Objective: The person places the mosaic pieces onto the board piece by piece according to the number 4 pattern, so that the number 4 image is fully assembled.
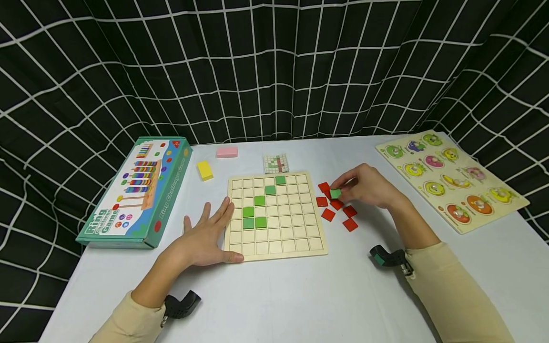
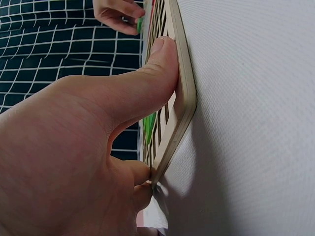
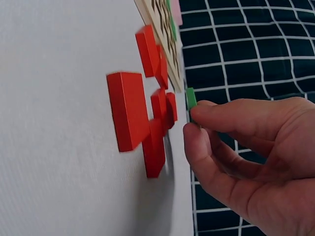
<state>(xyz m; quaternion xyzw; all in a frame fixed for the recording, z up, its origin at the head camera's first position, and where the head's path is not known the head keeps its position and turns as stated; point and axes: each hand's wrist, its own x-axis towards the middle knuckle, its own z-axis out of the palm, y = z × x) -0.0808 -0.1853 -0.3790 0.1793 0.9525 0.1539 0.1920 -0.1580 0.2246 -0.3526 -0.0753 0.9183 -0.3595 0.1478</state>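
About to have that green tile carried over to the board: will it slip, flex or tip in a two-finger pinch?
The green tile looks like a flat, rigid square, so it likely won't flex. It seems small and thin, probably light; the right hand already pinches it by fingertips. Laid flat it should sit stable like the red tiles, not roll.

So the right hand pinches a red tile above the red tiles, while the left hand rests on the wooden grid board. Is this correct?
Not quite: the tile pinched by the right hand is green, not red, as the head view shows. It is above the red tiles, and the left hand does rest on the wooden grid board.
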